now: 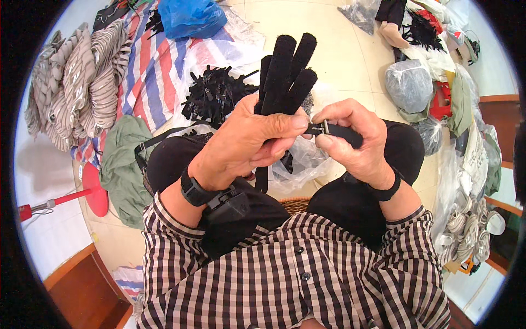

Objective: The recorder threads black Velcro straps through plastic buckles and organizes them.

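My left hand is closed around several black fabric straps, whose rounded ends fan upward above the fist. A strap end also hangs below that hand. My right hand pinches a black strap with a small metal buckle between thumb and forefinger. From the buckle a short dark piece reaches across to the left thumb, so the two hands nearly touch. How far the piece goes into the left hand's grip is hidden by the fingers. Both hands are in front of my knees.
Beyond my left hand lies a heap of small black straps on clear plastic. A striped sheet bears bundles of beige straps and a blue bag. Bagged goods line the right side. A red stand is at left.
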Demonstrator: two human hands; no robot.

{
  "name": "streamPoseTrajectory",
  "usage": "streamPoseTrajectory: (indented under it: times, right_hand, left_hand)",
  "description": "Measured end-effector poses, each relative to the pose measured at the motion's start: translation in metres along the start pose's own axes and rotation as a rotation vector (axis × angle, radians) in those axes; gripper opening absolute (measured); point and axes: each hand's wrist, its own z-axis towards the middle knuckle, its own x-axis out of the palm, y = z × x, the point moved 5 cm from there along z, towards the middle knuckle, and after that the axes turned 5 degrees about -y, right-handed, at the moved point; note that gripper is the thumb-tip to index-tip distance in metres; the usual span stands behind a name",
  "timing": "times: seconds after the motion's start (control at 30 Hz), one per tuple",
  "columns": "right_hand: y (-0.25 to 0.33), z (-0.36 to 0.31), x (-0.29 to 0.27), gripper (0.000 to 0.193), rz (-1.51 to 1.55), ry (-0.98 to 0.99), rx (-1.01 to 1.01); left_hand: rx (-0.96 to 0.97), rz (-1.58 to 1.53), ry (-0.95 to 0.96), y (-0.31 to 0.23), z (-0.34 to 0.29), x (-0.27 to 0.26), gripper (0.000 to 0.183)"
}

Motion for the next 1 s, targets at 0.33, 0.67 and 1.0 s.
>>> streamPoseTrajectory:
  times: [0.33,0.67,1.0]
  right_hand:
    - [0.014,0.0,0.001,0.026,-0.29,0.134,-0.225]
    - [-0.003,-0.008,-0.002,0.024,-0.009,0.093,-0.057]
    - [0.0,-0.009,0.001,0.021,0.135,0.111,0.128]
  left_hand:
    - [0.026,0.18,0.021,-0.002,0.001,-0.002,0.017]
    - [-0.034,0.042,0.099,0.004,-0.001,0.003,0.019]
    - [-0.054,-0.131,0.119,0.007,-0.008,0.006,0.023]
